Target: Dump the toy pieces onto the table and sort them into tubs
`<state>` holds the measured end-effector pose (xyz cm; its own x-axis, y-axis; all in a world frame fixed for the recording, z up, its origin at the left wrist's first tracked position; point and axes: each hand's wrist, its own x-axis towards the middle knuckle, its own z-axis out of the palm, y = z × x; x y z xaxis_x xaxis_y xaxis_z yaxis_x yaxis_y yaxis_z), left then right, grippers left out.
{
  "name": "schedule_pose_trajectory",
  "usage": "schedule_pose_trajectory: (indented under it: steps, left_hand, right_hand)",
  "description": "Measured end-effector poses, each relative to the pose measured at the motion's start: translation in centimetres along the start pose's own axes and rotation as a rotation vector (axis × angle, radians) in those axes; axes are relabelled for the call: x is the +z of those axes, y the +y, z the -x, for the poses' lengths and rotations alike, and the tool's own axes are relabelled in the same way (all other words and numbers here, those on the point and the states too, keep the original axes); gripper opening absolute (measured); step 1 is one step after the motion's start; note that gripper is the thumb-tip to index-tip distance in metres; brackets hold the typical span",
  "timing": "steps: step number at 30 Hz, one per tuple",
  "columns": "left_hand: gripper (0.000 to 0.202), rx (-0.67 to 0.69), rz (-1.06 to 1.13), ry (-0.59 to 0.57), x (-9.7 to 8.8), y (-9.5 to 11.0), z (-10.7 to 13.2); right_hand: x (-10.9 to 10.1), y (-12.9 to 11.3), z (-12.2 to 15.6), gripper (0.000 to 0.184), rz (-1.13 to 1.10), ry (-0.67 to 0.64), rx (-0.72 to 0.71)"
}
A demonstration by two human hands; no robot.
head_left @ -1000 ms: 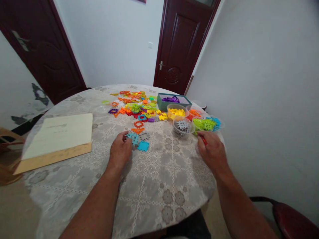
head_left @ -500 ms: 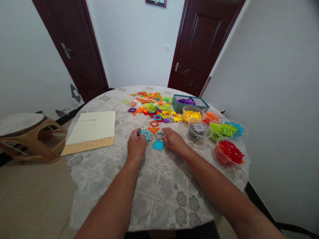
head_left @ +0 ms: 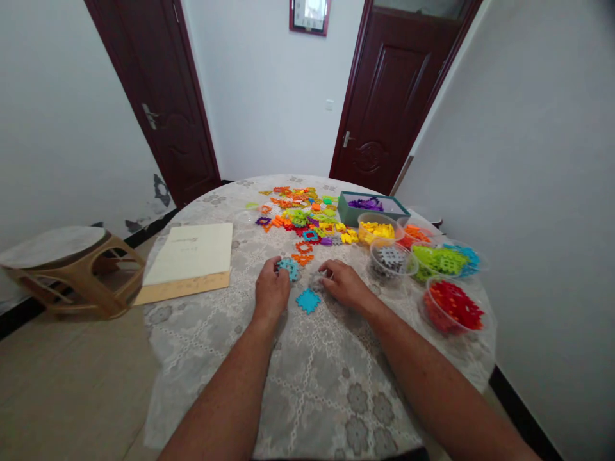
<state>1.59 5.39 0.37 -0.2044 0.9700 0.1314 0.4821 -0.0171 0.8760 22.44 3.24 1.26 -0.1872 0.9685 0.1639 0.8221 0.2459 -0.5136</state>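
Note:
My left hand (head_left: 271, 291) is closed on a light blue interlocking tile (head_left: 288, 269) with notched edges, thumb and fingers pinching its left side. Opposite it, my right hand (head_left: 346, 285) pinches a grey notched tile (head_left: 317, 280), which is blurred and partly hidden by the fingers. A bright blue square tile (head_left: 308, 301) lies flat on the tablecloth between and just below the hands, apart from both. Just beyond them lie an orange notched piece (head_left: 302, 259) and an orange open-centred piece (head_left: 304, 247).
Mixed coloured pieces (head_left: 300, 218) are heaped at the back. On the right stand a green box (head_left: 348, 213) with purple pieces and several clear tubs, one holding red pieces (head_left: 454, 306). A paper pad (head_left: 189, 253) lies left on the patterned tablecloth (head_left: 312, 397); a stool (head_left: 72, 269) stands beyond.
My head view has tipped up a little, so everything sits lower in the picture. The grey tile looks turned in my right hand. My left hand keeps its hold on the light blue tile.

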Motion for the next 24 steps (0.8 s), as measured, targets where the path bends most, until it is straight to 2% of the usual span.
schedule_pose_trajectory:
  steps: [2, 5, 7, 10, 12, 14, 17, 21, 24]
  left_hand:
    - [0.047, -0.002, -0.011, 0.005, 0.0, -0.1, -0.1]
    - [0.048, 0.003, -0.029, -0.004, 0.0, -0.1, -0.1]
    - [0.048, 0.016, -0.042, -0.013, -0.1, -0.1, -0.1]
    - [0.05, 0.033, -0.059, -0.02, -0.2, 0.1, 0.0]
    - [0.051, 0.032, -0.065, -0.026, -0.2, 0.1, -0.1]
    - [0.051, 0.032, -0.062, -0.031, -0.1, 0.0, -0.1]
    - [0.051, 0.037, -0.059, -0.03, -0.1, -0.1, -0.1]
    - [0.051, 0.045, -0.067, -0.03, -0.3, 0.2, 0.1]
    - [0.052, 0.054, -0.066, -0.037, -0.3, 0.5, 0.2]
  right_hand:
    - [-0.8, -0.7, 0.3, 0.017, -0.026, 0.015, -0.008]
    - [-2.8, -1.7, 0.8, 0.012, -0.06, 0.083, -0.035]
    - [-4.5, -1.9, 1.2, 0.015, -0.038, 0.222, -0.041]
    - [-7.2, -1.1, 1.9, 0.027, 0.1, 0.514, -0.004]
    - [-8.9, 0.1, 2.5, 0.031, 0.226, 0.656, 0.087]
    - [-10.2, 1.4, 3.1, 0.034, 0.333, 0.72, 0.211]
    - [-11.2, 3.2, 3.6, 0.039, 0.438, 0.711, 0.392]
    - [-11.1, 4.7, 3.5, 0.033, 0.506, 0.574, 0.593]
    - [-10.9, 5.1, 3.3, 0.032, 0.527, 0.473, 0.667]
